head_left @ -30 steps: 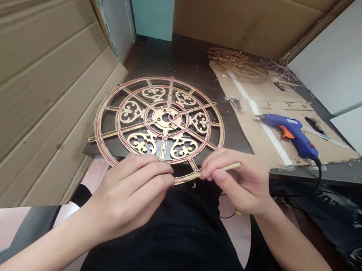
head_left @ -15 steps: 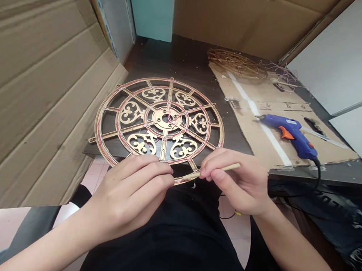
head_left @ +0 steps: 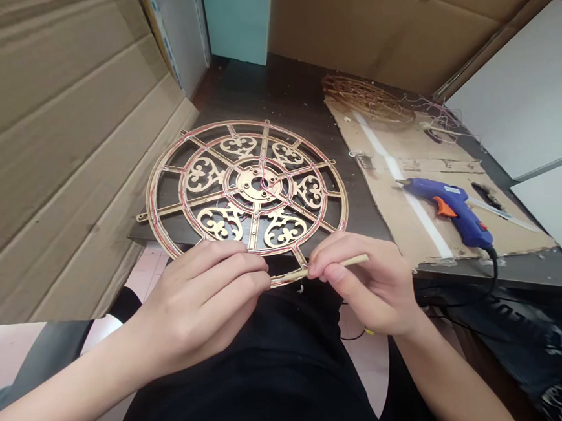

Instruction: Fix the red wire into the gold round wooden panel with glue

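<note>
A round, gold-coloured openwork frame (head_left: 254, 185) lies on the dark table and reaches over its near edge, with red wires along its rings and spokes. My left hand (head_left: 210, 300) is closed on the near rim, thumb hidden beneath. Pinched between the thumb and fingers of my right hand (head_left: 364, 282) is a thin wooden stick (head_left: 355, 260). Its tip points left and rests on or just over the near outer ring, beside my left fingertips.
A blue glue gun (head_left: 448, 204) with an orange trigger lies on a cardboard sheet (head_left: 387, 195) at the right. Behind it are another round brown lattice (head_left: 367, 97) and loose wires (head_left: 444, 120). A cardboard panel (head_left: 63, 156) stands at the left.
My right hand and the stick have shifted slightly left along the near rim. The left hand holds nearly the same place.
</note>
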`<action>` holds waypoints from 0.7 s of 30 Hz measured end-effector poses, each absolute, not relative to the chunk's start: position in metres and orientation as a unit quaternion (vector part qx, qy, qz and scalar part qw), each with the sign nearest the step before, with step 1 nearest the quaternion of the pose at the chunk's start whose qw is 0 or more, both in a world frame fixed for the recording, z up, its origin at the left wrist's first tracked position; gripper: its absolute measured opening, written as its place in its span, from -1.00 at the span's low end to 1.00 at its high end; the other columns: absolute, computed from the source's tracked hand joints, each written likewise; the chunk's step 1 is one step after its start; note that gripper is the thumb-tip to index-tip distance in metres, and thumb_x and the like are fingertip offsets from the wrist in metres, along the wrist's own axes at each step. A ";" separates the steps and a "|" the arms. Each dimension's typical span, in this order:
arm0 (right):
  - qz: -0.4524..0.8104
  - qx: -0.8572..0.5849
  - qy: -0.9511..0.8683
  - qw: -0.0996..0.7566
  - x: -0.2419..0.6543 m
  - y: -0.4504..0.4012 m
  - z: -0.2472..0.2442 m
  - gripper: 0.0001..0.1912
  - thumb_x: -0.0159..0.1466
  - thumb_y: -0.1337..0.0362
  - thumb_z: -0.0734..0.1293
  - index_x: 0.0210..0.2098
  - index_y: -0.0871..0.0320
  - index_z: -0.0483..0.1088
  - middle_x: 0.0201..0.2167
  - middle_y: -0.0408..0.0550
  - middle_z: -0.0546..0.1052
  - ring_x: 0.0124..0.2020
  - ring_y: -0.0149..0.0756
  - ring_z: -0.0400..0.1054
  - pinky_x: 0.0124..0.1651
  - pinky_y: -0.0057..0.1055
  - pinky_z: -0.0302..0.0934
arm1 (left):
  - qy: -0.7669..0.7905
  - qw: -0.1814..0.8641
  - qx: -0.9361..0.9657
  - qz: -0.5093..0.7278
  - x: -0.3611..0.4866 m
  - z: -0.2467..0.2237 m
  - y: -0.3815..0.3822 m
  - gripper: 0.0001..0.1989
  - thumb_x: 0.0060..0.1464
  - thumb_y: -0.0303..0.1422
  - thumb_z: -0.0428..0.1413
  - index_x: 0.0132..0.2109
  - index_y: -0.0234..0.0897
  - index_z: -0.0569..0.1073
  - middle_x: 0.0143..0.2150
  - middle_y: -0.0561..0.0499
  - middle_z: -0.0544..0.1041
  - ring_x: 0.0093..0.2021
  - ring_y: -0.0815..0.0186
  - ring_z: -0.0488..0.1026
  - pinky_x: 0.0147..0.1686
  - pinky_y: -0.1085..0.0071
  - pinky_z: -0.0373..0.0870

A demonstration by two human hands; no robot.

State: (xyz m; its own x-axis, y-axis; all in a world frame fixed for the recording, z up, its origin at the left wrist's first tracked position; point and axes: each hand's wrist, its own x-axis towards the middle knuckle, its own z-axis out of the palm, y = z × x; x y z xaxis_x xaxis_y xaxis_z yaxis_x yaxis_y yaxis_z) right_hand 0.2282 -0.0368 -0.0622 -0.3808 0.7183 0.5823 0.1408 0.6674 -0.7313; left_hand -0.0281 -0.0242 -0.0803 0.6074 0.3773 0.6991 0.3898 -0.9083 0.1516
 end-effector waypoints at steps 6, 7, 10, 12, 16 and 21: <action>0.293 -0.283 -0.777 0.480 0.228 -0.037 -0.062 -0.84 0.42 0.48 0.33 -0.11 0.17 0.53 -0.30 -0.02 0.62 -0.28 -0.28 0.52 -0.22 -0.31 0.43 | -0.213 0.009 -0.897 -0.387 -0.030 -0.080 -0.025 -0.73 0.10 -0.66 0.30 -0.07 -0.40 0.51 -0.10 -0.10 0.64 -0.06 0.17 0.49 -0.06 0.21 0.49; 0.293 -0.283 -0.778 0.478 0.228 -0.037 -0.062 -0.84 0.41 0.48 0.33 -0.12 0.17 0.53 -0.30 -0.02 0.62 -0.29 -0.28 0.52 -0.23 -0.31 0.42 | -0.212 0.009 -0.897 -0.388 -0.030 -0.080 -0.025 -0.73 0.10 -0.66 0.30 -0.07 -0.40 0.51 -0.09 -0.10 0.64 -0.05 0.17 0.49 -0.05 0.21 0.49; 0.294 -0.282 -0.770 0.491 0.228 -0.038 -0.062 -0.84 0.41 0.49 0.33 -0.12 0.19 0.53 -0.29 -0.02 0.62 -0.28 -0.30 0.51 -0.22 -0.33 0.42 | -0.211 0.011 -0.896 -0.390 -0.030 -0.081 -0.025 -0.74 0.11 -0.65 0.30 -0.07 -0.40 0.51 -0.09 -0.10 0.64 -0.06 0.17 0.50 -0.05 0.21 0.50; 0.296 -0.280 -0.773 0.486 0.228 -0.038 -0.063 -0.84 0.40 0.50 0.33 -0.12 0.19 0.53 -0.29 -0.02 0.62 -0.27 -0.30 0.51 -0.21 -0.33 0.42 | -0.215 0.013 -0.895 -0.390 -0.030 -0.081 -0.026 -0.74 0.11 -0.64 0.30 -0.07 -0.38 0.51 -0.09 -0.10 0.64 -0.06 0.17 0.50 -0.04 0.21 0.50; 0.297 -0.278 -0.776 0.482 0.228 -0.038 -0.062 -0.84 0.40 0.50 0.33 -0.11 0.19 0.53 -0.29 -0.04 0.62 -0.26 -0.30 0.51 -0.19 -0.33 0.41 | -0.220 0.014 -0.895 -0.387 -0.030 -0.082 -0.025 -0.75 0.13 -0.63 0.29 -0.06 -0.36 0.51 -0.09 -0.09 0.65 -0.07 0.16 0.53 -0.05 0.20 0.52; 0.311 -0.270 -0.781 0.470 0.230 -0.037 -0.063 -0.84 0.40 0.51 0.35 -0.11 0.21 0.53 -0.27 -0.02 0.62 -0.23 -0.30 0.52 -0.17 -0.34 0.42 | -0.218 0.020 -0.895 -0.388 -0.030 -0.082 -0.025 -0.75 0.12 -0.63 0.29 -0.06 -0.37 0.51 -0.09 -0.10 0.65 -0.06 0.15 0.52 -0.07 0.20 0.51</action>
State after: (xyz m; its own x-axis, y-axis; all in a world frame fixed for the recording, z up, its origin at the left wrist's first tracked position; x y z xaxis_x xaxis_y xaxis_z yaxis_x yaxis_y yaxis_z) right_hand 0.2296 -0.0372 -0.0631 -0.4122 0.7136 0.5665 0.1282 0.6610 -0.7393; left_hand -0.0299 -0.0246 -0.0820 0.6038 0.3736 0.7042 0.4053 -0.9045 0.1324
